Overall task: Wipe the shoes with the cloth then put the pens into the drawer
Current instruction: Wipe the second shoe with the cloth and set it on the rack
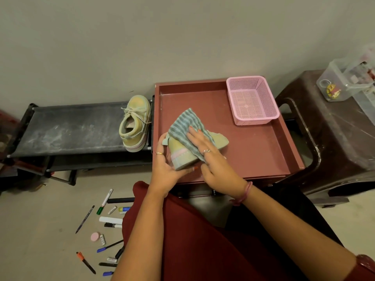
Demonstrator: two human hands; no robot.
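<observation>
dusty beige shoe (178,154), striped cloth (183,123) over it

A plain pale wall (142,37) rises behind a dusty black rack (71,128), a brown plastic stool (334,138) and beige floor (40,230).

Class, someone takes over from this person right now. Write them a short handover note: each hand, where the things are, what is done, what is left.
Left hand grips the heel of the shoe over the red tray.
Right hand presses the striped cloth flat on that shoe.
Second shoe sits on the black rack.
Pens lie scattered on the floor.
Done: wiping is under way.
Left: finish this shoe, check the other, then put the pens in the drawer.
</observation>
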